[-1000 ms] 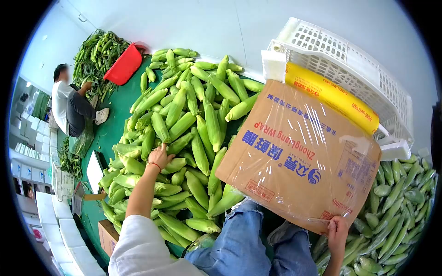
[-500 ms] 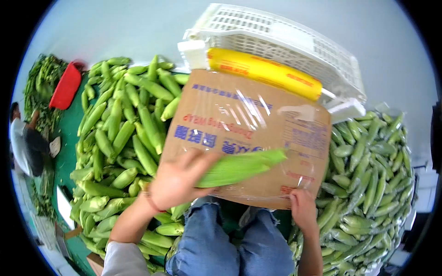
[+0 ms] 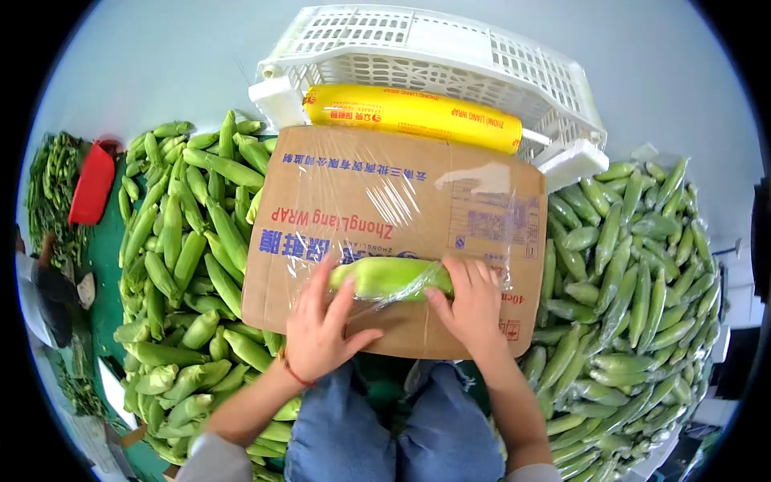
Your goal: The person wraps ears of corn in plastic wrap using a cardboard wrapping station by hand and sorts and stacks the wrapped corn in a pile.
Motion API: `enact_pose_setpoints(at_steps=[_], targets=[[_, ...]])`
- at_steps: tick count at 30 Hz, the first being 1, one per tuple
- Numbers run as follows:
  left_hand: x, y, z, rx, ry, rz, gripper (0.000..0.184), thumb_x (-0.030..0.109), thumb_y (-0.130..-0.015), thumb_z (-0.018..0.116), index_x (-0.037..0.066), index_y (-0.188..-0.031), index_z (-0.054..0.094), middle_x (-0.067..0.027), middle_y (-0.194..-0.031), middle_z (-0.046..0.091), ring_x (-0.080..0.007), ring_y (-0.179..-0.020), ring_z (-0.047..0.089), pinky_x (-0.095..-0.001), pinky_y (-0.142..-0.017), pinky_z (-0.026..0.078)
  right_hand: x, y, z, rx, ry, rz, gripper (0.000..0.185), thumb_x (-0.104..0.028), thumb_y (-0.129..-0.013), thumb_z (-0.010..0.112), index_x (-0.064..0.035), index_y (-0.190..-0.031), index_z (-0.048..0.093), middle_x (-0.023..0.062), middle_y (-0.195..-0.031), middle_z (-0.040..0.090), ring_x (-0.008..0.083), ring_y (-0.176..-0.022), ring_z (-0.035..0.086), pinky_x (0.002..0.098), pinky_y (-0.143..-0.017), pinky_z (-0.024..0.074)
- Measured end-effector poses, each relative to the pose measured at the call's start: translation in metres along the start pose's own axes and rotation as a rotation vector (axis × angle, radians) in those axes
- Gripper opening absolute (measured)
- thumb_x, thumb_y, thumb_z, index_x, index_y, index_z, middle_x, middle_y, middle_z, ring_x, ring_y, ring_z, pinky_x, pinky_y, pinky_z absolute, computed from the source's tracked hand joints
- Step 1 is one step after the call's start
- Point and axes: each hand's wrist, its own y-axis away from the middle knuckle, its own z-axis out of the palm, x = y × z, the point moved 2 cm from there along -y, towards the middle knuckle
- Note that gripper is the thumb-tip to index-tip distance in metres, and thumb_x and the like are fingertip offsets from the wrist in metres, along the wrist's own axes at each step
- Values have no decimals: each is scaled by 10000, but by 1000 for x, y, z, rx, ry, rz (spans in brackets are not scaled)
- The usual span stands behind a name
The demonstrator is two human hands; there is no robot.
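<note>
An ear of corn (image 3: 393,277) in its green husk lies crosswise on the cardboard sheet (image 3: 321,201), with clear plastic film (image 3: 401,296) over part of it. My right hand (image 3: 470,305) closes around its right end, thumb on the near side. My left hand (image 3: 325,321) is spread at the other end, fingertips against the husk and thumb held away. Behind the cardboard rests a yellow-wrapped film roll (image 3: 418,116), from which film stretches over the board.
Unwrapped corn (image 3: 189,257) is heaped on the left, and film-wrapped corn (image 3: 634,297) on the right. A white crate (image 3: 450,48) stands behind the roll. Farther left are a red dustpan-like container (image 3: 92,185), green vegetables (image 3: 52,181) and another person (image 3: 48,297).
The corn has come down onto the film-covered board and turned level. My right hand has moved from the board's near edge to the corn's right end; my left hand has loosened its grip.
</note>
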Motion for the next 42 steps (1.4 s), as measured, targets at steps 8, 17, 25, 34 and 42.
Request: enact_pose_setpoints(at_steps=[8, 17, 25, 34, 42], targets=[[-71, -83, -55, 184, 161, 27, 45, 19, -786, 656, 31, -827, 642, -111, -769, 618, -305, -683, 613, -380, -638, 510, 13, -11, 14, 186, -16, -71, 330, -387, -761, 673, -76, -864, 632, 48, -856, 558, 256, -819, 547, 390, -672, 471], [13, -63, 5, -623, 81, 9, 496, 320, -861, 581, 1, -1237, 529, -227, -1147, 589, -366, -1004, 611, -472, -834, 491, -4, -17, -8, -397, 2, 149, 329, -374, -913, 537, -64, -817, 589, 100, -658, 595, 333, -621, 624, 420, -530, 513], [-41, -121, 39, -189, -264, 102, 728, 361, -865, 589, -64, -1398, 334, -237, -1485, 297, -335, -1414, 236, -468, -1137, 231, -24, -25, -12, 33, -64, -302, 464, -426, -846, 625, -82, -1147, 547, 128, -1123, 591, 316, -968, 622, 467, -841, 506], [-64, -188, 73, -672, -221, 129, 746, 260, -761, 722, -111, -1311, 383, -278, -1441, 317, -400, -1254, 439, -395, -1038, 399, -14, -68, 18, -270, -25, -355, 535, -410, -663, 756, -77, -1034, 563, 96, -898, 620, 269, -830, 636, 376, -677, 527], [-56, -168, 36, -412, 219, -47, 666, 277, -797, 690, -5, -1350, 448, -228, -1450, 369, -358, -1321, 396, -368, -1071, 363, -29, 44, -61, -966, -347, -72, 680, -470, -768, 692, -60, -1279, 507, 143, -997, 672, 281, -816, 680, 402, -661, 554]])
